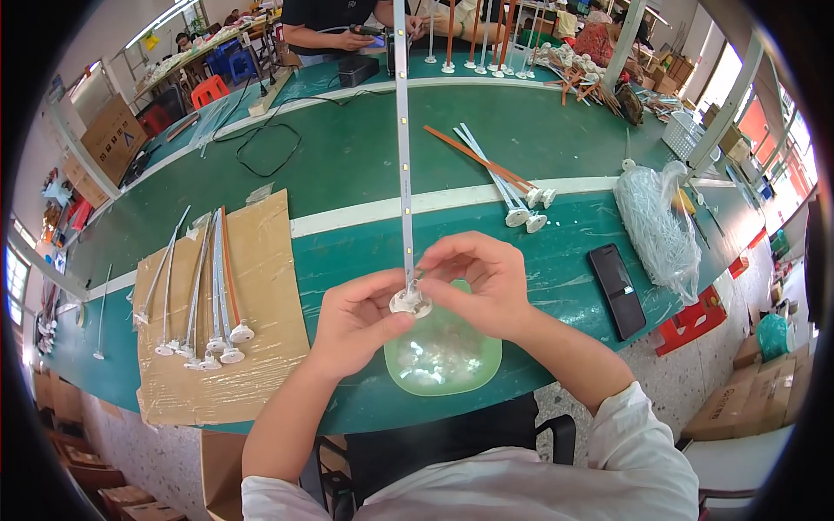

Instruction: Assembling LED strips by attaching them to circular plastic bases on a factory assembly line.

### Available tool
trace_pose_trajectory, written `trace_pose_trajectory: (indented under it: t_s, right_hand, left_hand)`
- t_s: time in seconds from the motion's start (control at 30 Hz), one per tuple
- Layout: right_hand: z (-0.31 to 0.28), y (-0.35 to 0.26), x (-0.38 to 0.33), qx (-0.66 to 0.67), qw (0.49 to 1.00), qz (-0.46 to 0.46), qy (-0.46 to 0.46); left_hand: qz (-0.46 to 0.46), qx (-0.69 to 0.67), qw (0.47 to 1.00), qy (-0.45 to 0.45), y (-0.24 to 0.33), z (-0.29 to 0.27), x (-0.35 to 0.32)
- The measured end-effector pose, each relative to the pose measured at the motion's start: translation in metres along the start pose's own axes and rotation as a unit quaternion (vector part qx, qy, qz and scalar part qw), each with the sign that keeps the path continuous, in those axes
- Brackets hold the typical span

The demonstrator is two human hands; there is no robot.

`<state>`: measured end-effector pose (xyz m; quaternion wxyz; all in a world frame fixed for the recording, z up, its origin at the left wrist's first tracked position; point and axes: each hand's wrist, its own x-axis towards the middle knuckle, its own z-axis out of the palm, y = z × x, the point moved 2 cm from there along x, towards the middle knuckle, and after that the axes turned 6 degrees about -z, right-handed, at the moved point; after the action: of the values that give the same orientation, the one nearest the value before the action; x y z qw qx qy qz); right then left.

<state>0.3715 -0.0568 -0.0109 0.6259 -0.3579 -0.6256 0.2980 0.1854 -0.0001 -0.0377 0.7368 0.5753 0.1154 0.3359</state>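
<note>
A long thin LED light strip (405, 165) stands upright before me, small yellow chips dotted along it. Its white round base (407, 306) is gripped between the thumb and fingers of my left hand (352, 319). The thumb and fingers of my right hand (485, 280) are closed at the strip's lower end, just above the base. Whatever they pinch is too small to make out. Beneath both hands sits a pale green bowl (479, 372) with small clear pieces in it.
Several finished-looking strips with white bases (233, 354) lie on cardboard (161, 395) at left. More strips (499, 178) lie ahead on the green bench (347, 148). A black phone (617, 291) and a bag of clear pieces (658, 226) are at right. Another person's hand (354, 39) works across the bench.
</note>
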Motion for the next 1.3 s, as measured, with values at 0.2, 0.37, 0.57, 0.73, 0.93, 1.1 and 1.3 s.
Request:
trace_pose_trajectory:
  t_s: [0.2,0.37,0.57,0.73,0.93,1.1,1.3]
  right_hand:
    - [0.0,0.007,0.003,0.071,0.995,0.059,0.03]
    - [-0.003,0.01,-0.002,0.087,0.994,0.062,0.002]
    - [0.0,0.007,0.007,0.12,0.986,0.112,-0.016]
    - [0.001,0.017,0.037,0.044,0.988,0.136,-0.054]
    - [0.002,0.027,0.07,0.022,0.986,0.13,-0.105]
    - [-0.002,0.047,0.079,-0.128,0.984,0.065,-0.104]
    - [-0.014,0.084,0.079,-0.124,0.987,0.087,-0.056]
  left_hand:
    - [0.093,0.156,0.981,0.066,0.007,0.005,0.001]
    - [0.106,0.296,0.945,0.09,0.018,0.004,-0.002]
    - [0.009,0.133,0.989,0.067,0.006,-0.002,0.001]
    - [-0.068,0.078,0.995,-0.008,0.003,-0.028,0.011]
    - [-0.074,0.173,0.981,-0.045,0.021,-0.047,0.032]
    - [-0.006,0.311,0.949,0.056,0.032,-0.072,0.065]
    - [0.061,0.489,0.861,0.124,0.006,-0.073,0.091]
